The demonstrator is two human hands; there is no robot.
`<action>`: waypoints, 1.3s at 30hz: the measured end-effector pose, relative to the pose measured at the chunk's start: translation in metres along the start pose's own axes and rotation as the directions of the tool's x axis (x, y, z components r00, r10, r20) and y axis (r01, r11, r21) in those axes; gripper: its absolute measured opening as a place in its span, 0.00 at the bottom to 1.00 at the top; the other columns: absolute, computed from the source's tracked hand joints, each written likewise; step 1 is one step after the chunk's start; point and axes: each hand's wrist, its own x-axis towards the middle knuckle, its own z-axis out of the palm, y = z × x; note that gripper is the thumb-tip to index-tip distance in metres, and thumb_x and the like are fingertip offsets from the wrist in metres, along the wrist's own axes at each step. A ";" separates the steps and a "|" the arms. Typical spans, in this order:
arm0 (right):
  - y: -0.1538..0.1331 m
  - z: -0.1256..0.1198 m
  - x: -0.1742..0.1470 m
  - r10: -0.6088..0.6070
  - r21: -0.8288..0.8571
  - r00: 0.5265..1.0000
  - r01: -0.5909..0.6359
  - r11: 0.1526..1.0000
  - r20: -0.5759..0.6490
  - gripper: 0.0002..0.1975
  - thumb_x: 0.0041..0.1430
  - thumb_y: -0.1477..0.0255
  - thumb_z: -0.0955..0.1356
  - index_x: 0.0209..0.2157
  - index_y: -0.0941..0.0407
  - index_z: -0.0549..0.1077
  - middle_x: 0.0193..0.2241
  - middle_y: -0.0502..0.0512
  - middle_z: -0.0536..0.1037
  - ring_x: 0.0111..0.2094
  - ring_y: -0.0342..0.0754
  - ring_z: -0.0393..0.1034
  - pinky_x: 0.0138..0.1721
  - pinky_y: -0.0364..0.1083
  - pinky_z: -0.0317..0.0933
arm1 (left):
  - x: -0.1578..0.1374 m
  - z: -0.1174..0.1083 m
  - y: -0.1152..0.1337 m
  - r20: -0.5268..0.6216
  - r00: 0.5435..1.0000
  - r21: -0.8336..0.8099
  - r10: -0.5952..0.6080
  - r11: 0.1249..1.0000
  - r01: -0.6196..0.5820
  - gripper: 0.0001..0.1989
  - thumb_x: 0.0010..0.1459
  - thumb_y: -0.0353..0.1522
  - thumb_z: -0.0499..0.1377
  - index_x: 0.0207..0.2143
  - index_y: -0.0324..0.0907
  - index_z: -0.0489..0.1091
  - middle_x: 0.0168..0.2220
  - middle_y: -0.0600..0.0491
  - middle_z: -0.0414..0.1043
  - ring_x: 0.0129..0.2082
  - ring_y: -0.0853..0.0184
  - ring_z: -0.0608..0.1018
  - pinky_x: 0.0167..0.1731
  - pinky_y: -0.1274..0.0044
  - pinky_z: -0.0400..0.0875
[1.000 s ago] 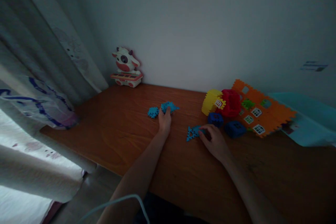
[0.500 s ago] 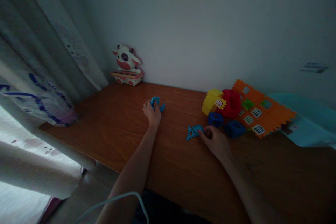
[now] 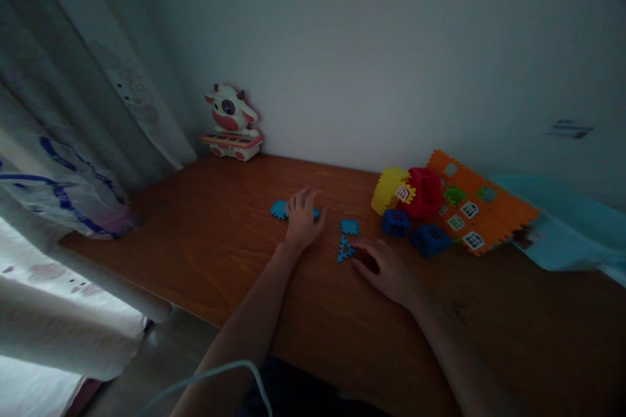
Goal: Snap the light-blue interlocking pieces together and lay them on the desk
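Note:
My left hand lies palm down with its fingers spread over light blue toothed building pieces on the table. Part of these pieces is hidden under the hand. To the right of it, a light blue square piece lies flat, with a light blue triangular frame piece just below. My right hand rests beside the triangle, thumb and index finger apart. Its fingertips are at the triangle's right edge; whether they touch it I cannot tell.
Right of my hands stand a yellow block, a red block, dark blue blocks and an orange panel with windows. A light blue bin is at far right. A cow toy keyboard stands by the wall, near a curtain.
My left hand has moved right and opened; the blue pieces it held now lie on the table. The square and triangle now lie apart differently, and my right hand has shifted slightly nearer me.

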 end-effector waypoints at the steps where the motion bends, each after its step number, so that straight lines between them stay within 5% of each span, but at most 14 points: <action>1: 0.000 0.000 0.000 0.011 0.003 0.999 -0.011 1.000 -0.033 0.13 0.65 0.64 0.66 0.49 0.50 0.73 0.48 0.57 0.78 0.49 0.55 0.71 0.52 0.56 0.64 | -0.004 0.003 0.007 0.077 0.992 -0.060 0.102 0.993 -0.098 0.22 0.61 0.35 0.58 0.57 0.44 0.66 0.59 0.40 0.64 0.61 0.50 0.65 0.61 0.57 0.56; 4: 0.004 -0.001 0.000 0.113 0.018 0.977 -0.112 0.994 -0.181 0.10 0.66 0.65 0.64 0.44 0.53 0.73 0.42 0.58 0.78 0.42 0.53 0.73 0.45 0.52 0.67 | -0.017 0.013 0.029 0.327 0.861 -0.269 0.389 0.912 -0.309 0.19 0.64 0.36 0.55 0.57 0.46 0.68 0.57 0.42 0.67 0.59 0.55 0.69 0.59 0.63 0.61; 7: 0.008 -0.003 0.000 0.213 0.056 0.929 -0.205 0.977 -0.302 0.09 0.66 0.66 0.63 0.39 0.54 0.72 0.36 0.57 0.78 0.35 0.50 0.72 0.36 0.48 0.66 | -0.030 0.023 0.041 0.447 0.736 -0.374 0.508 0.854 -0.362 0.19 0.62 0.38 0.57 0.55 0.47 0.70 0.56 0.43 0.70 0.57 0.53 0.71 0.57 0.63 0.64; 10: 0.010 -0.004 0.000 0.241 0.071 0.897 -0.232 0.970 -0.371 0.09 0.65 0.66 0.63 0.39 0.54 0.72 0.35 0.56 0.77 0.33 0.49 0.71 0.34 0.47 0.65 | -0.032 0.027 0.035 0.477 0.752 -0.302 0.455 0.888 -0.347 0.15 0.64 0.34 0.55 0.51 0.47 0.74 0.52 0.44 0.73 0.54 0.55 0.73 0.56 0.63 0.65; 17: 0.011 -0.002 0.001 0.195 0.033 0.884 -0.200 0.979 -0.426 0.08 0.65 0.66 0.63 0.38 0.55 0.72 0.31 0.54 0.76 0.31 0.48 0.71 0.33 0.46 0.63 | -0.012 0.017 -0.001 0.447 0.894 0.309 0.026 0.933 -0.182 0.16 0.65 0.27 0.49 0.49 0.41 0.73 0.52 0.43 0.72 0.53 0.54 0.72 0.56 0.62 0.64; 23: 0.005 -0.003 0.000 0.171 0.018 0.894 -0.180 0.983 -0.415 0.07 0.65 0.68 0.63 0.37 0.54 0.72 0.31 0.53 0.76 0.31 0.48 0.71 0.32 0.45 0.63 | -0.011 0.013 -0.006 0.328 0.943 0.390 -0.063 0.918 -0.075 0.19 0.58 0.20 0.51 0.47 0.41 0.73 0.55 0.41 0.69 0.55 0.50 0.70 0.55 0.58 0.64; 26: 0.006 0.000 0.000 0.089 -0.076 0.912 -0.130 0.989 -0.401 0.05 0.65 0.71 0.63 0.37 0.54 0.71 0.32 0.54 0.76 0.34 0.50 0.72 0.36 0.46 0.64 | -0.011 0.015 -0.006 0.274 0.962 0.318 0.002 0.943 -0.093 0.17 0.57 0.21 0.52 0.46 0.41 0.73 0.53 0.41 0.70 0.53 0.52 0.71 0.55 0.58 0.65; 29: 0.008 0.004 0.001 0.000 -0.222 0.922 -0.093 0.971 -0.388 0.04 0.64 0.73 0.64 0.37 0.55 0.71 0.33 0.55 0.76 0.36 0.52 0.71 0.39 0.49 0.64 | -0.015 0.023 0.000 0.291 0.937 0.101 0.192 0.968 -0.230 0.15 0.58 0.23 0.53 0.46 0.41 0.72 0.50 0.43 0.70 0.52 0.55 0.72 0.54 0.61 0.68; 33: 0.008 0.004 -0.002 0.001 -0.331 0.899 -0.161 0.930 -0.437 0.05 0.63 0.74 0.64 0.38 0.55 0.71 0.37 0.59 0.76 0.39 0.55 0.69 0.42 0.53 0.63 | -0.027 0.035 0.021 0.348 0.844 -0.184 0.409 0.912 -0.366 0.14 0.59 0.23 0.54 0.46 0.42 0.70 0.49 0.45 0.69 0.50 0.60 0.72 0.53 0.66 0.70; 39: 0.010 -0.006 -0.016 0.058 -0.316 0.750 -0.346 0.883 -0.659 0.07 0.62 0.73 0.65 0.42 0.56 0.71 0.41 0.61 0.76 0.44 0.56 0.69 0.46 0.54 0.62 | -0.039 0.038 0.049 0.417 0.718 -0.341 0.558 0.828 -0.445 0.11 0.62 0.26 0.54 0.45 0.41 0.70 0.49 0.46 0.70 0.49 0.60 0.71 0.52 0.68 0.69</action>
